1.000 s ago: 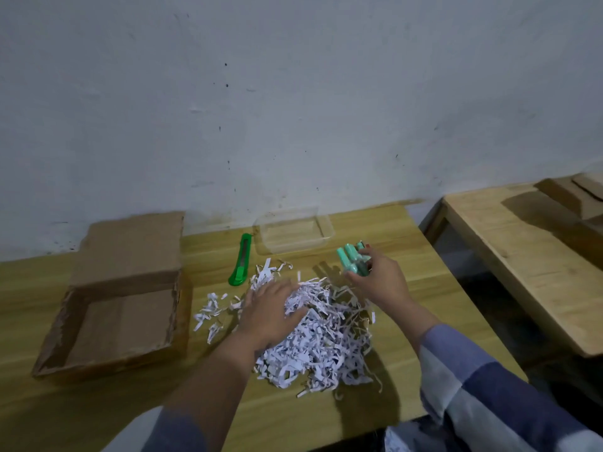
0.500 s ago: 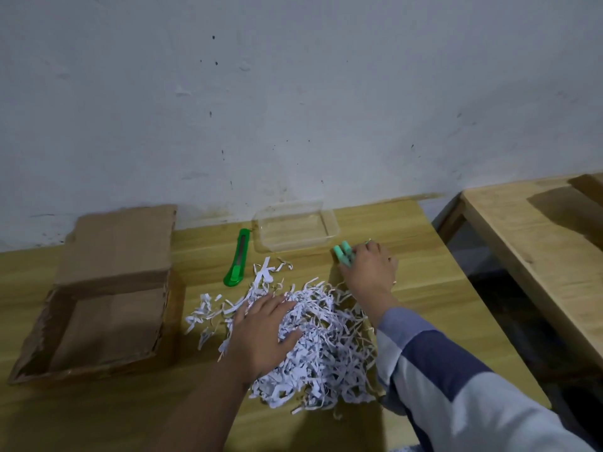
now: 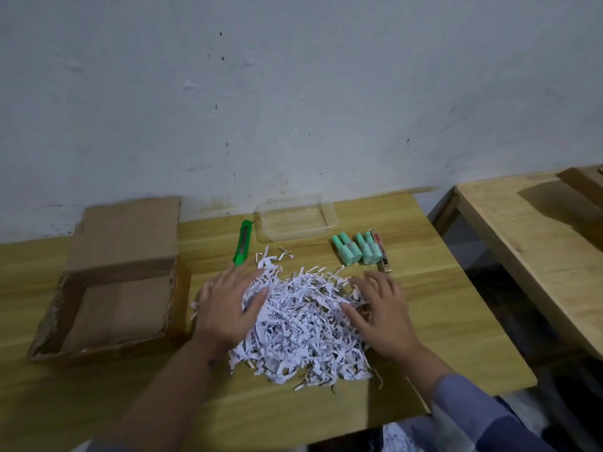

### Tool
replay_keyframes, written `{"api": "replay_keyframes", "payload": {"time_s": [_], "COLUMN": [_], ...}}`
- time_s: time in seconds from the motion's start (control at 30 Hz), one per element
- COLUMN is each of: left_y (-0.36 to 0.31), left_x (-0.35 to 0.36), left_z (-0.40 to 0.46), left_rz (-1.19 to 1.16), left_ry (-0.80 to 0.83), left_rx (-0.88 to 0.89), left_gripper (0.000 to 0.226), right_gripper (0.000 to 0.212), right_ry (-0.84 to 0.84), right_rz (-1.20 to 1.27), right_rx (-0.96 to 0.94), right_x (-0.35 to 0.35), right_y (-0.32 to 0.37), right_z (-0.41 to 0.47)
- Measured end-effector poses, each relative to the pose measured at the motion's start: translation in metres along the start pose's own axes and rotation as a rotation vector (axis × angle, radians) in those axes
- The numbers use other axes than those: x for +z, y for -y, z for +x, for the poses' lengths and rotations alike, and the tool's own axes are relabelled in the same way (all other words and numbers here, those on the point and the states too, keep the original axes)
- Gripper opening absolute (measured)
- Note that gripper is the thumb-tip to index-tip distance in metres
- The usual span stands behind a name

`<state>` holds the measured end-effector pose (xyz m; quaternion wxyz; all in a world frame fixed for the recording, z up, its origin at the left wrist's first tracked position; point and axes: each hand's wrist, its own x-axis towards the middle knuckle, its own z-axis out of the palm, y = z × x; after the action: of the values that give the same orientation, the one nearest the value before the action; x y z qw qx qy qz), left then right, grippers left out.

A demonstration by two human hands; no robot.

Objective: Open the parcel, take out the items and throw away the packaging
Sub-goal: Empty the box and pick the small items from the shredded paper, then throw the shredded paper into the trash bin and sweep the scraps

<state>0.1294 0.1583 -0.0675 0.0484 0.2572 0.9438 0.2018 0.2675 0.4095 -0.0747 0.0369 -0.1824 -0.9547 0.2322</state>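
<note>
The shredded paper (image 3: 303,324) lies heaped mid-table, the left hand (image 3: 228,308) and right hand (image 3: 381,318) flat and spread against its sides. Scooping risks strips scattering, or a hidden item going out too. Four green bottles (image 3: 355,249), perhaps one stick beside them; one cardboard box (image 3: 107,288), one cutter (image 3: 243,243), one clear tray (image 3: 295,220).

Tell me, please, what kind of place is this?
Probably a plain workroom or storage room, not a furnished home. A bare, stained white wall stands behind a simple wooden table, and a second wooden bench stands beside it.
</note>
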Motion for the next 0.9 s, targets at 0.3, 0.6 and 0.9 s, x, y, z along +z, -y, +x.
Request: {"api": "replay_keyframes", "payload": {"time_s": [0.3,0.6,0.9], "left_y": [0.032,0.011,0.015], "left_x": [0.011,0.003,0.031], "left_z": [-0.026,0.010,0.023], "left_rz": [-0.110,0.127,-0.123], "left_ry": [0.231,0.451,0.344], "left_rx": [-0.078,0.236,0.194], "left_gripper": [0.106,0.138,0.096], "right_gripper": [0.103,0.122,0.078], "right_ry": [0.234,0.310,0.215], "right_rz": [0.074,-0.102,0.112], "right_rx": [-0.062,-0.344,-0.307], "right_x": [0.018,0.038,0.053], "right_y": [0.010,0.039,0.038], "right_z": [-0.024,0.026,0.031]}}
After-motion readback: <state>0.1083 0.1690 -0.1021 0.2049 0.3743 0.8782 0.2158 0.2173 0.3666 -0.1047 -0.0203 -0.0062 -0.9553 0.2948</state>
